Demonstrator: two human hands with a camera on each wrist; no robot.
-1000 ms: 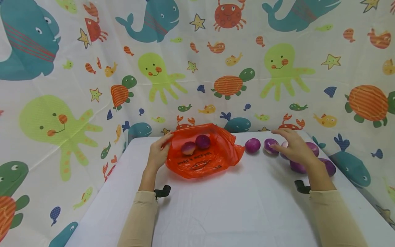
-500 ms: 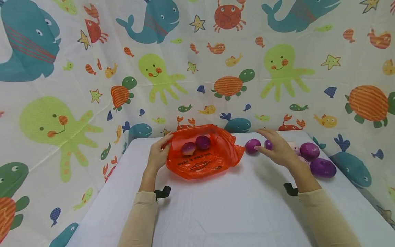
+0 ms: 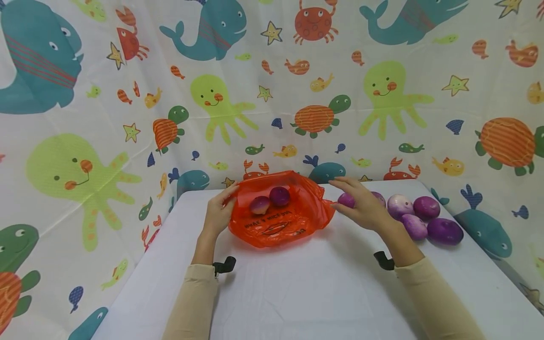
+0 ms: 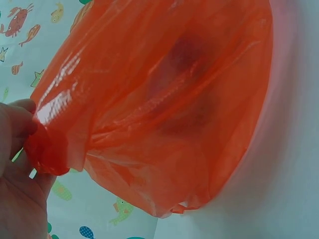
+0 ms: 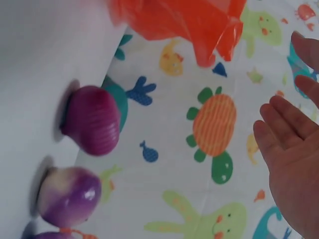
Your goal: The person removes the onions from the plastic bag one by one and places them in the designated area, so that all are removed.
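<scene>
My left hand point(image 3: 217, 212) grips the left side of a red plastic bag point(image 3: 276, 229), and the left wrist view shows its fingers pinching bunched film point(image 4: 52, 149). Two purple onions, one point(image 3: 279, 196) darker than the other point(image 3: 259, 204), show within the bag's outline. My right hand point(image 3: 361, 204) is held with fingers extended and nothing in them, its fingertips beside the bag's right edge. In the head view it partly hides a purple onion point(image 3: 345, 200). The right wrist view shows the spread right fingers apart from the bag and the onions.
Several more onions sit at the right back of the white table point(image 3: 297, 293), among them a pale one point(image 3: 399, 206) and a large dark one point(image 3: 445, 231). A sea-animal curtain point(image 3: 272, 94) rises behind the table and along its left side.
My right hand has moved left, from over the onions to the bag's right edge, uncovering the onions on the right. The left hand and bag have stayed in place.
</scene>
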